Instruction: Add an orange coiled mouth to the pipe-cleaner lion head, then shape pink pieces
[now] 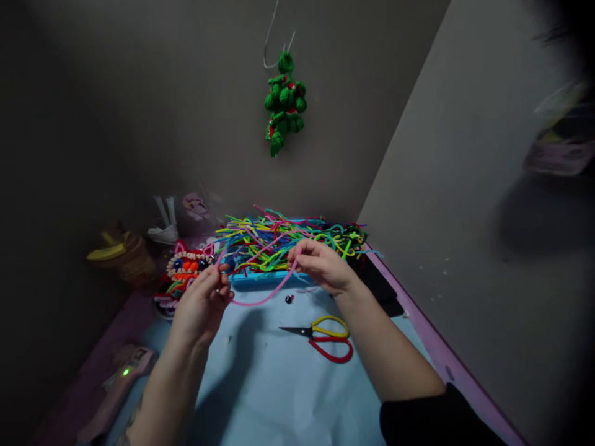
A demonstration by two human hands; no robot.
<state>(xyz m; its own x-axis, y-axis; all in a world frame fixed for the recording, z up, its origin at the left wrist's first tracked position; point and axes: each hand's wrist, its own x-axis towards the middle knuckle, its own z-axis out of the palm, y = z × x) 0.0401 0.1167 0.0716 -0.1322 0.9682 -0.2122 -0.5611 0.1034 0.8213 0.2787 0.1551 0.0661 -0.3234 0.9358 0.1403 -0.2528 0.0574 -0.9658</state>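
A thin pink pipe cleaner [260,303] is held up between my two hands, sagging in a curve above the table. My left hand [204,296] pinches it near one side, and a short pink length sticks up past the fingers. At the other side, the fingertips of my right hand [320,265] are closed on it. Below the hands, scissors [304,332] with one yellow and one red handle lie on the table, blades pointing left. A small black bead-like piece [289,300] lies just above them.
Behind the hands, a blue tray [260,280] overflows with many-coloured pipe cleaners [279,238]. A colourful pipe-cleaner figure [188,265] stands at left. A pink device [125,378] with a green light is at lower left. A green ornament [284,102] hangs on the wall.
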